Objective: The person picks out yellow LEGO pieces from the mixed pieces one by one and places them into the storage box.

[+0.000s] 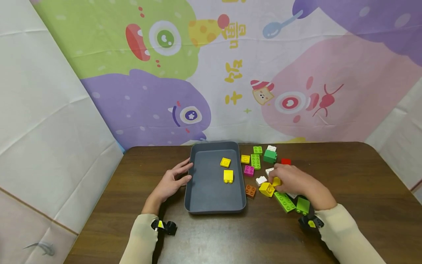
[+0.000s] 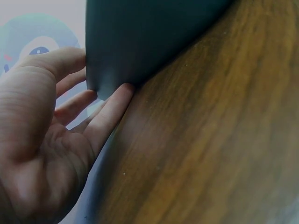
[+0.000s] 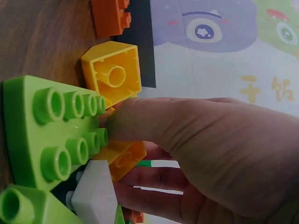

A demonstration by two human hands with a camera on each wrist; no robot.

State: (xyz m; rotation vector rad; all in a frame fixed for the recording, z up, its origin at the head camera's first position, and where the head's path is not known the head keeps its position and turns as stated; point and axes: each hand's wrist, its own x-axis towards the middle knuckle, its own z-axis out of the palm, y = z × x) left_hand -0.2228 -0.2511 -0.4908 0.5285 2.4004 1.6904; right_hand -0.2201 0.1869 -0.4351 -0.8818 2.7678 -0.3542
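A dark grey tray (image 1: 214,201) lies on the table with a flat yellow brick (image 1: 225,162) and a taller yellow brick (image 1: 228,176) inside. My left hand (image 1: 171,184) rests against the tray's left wall, fingers loosely extended; the left wrist view shows fingertips at the wall's lower edge. Among loose bricks right of the tray, my right hand (image 1: 293,180) pinches a yellow brick (image 3: 125,159) between thumb and fingers, partly hidden by them. Beside it another yellow brick (image 3: 114,74) lies tipped with its hollow underside showing. A long light green brick (image 3: 60,130) is close below the thumb.
Around the right hand lie a white brick (image 1: 261,180), an orange-brown brick (image 1: 250,191), a magenta brick (image 1: 249,171), a dark green brick (image 1: 270,156), a red brick (image 1: 286,161) and several light green ones. A printed cloth (image 1: 230,121) hangs behind the table.
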